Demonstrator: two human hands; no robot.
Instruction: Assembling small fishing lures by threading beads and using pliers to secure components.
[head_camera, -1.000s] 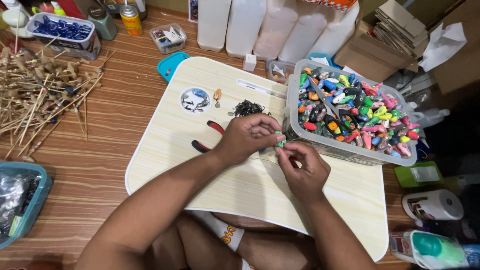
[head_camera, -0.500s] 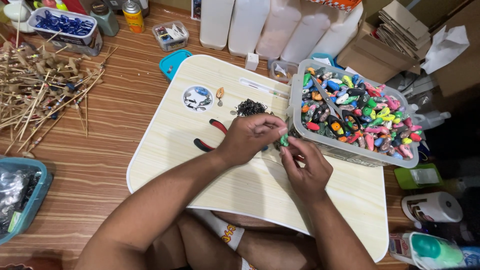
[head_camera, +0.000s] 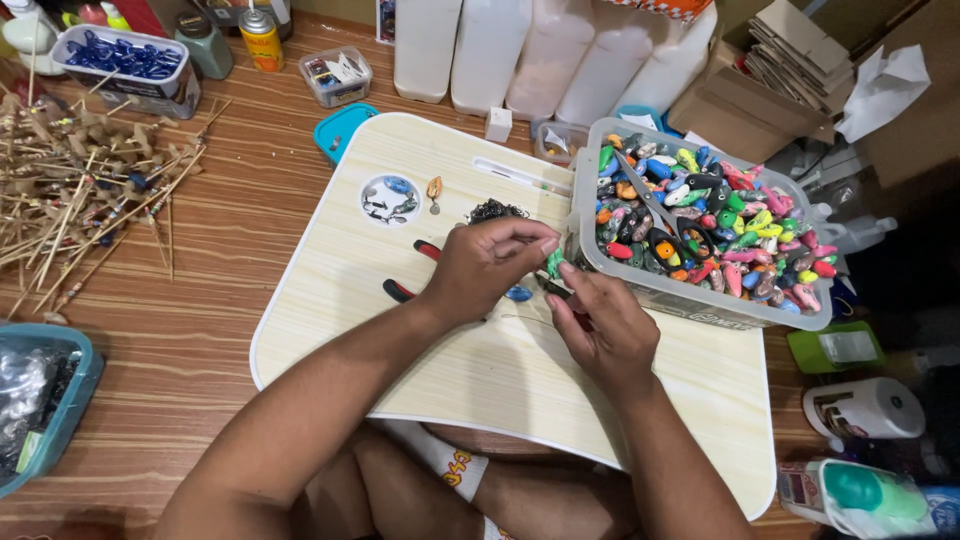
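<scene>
My left hand (head_camera: 487, 268) and my right hand (head_camera: 600, 325) meet over a pale wooden lap board (head_camera: 460, 385). Both pinch a small green lure-shaped piece (head_camera: 555, 263) between their fingertips. A blue piece (head_camera: 518, 293) lies on the board just under my left hand. Red-handled pliers (head_camera: 412, 270) lie partly hidden beneath my left wrist. A clear plastic tub (head_camera: 690, 300) of several painted lures stands right of my hands, with scissors (head_camera: 668, 225) lying on top of them. A dark heap of small metal parts (head_camera: 494, 210) sits just beyond my left hand.
A round dish of small fittings (head_camera: 389, 198) and an orange piece (head_camera: 434, 187) lie on the board's far left. Bamboo sticks (head_camera: 80, 200) cover the floor at left. White bottles (head_camera: 520, 50), small boxes and cardboard (head_camera: 770, 70) line the back. A teal tray (head_camera: 40, 400) sits at near left.
My hands have stayed together on the green piece, shifting it slightly toward the tub. The view has moved a little.
</scene>
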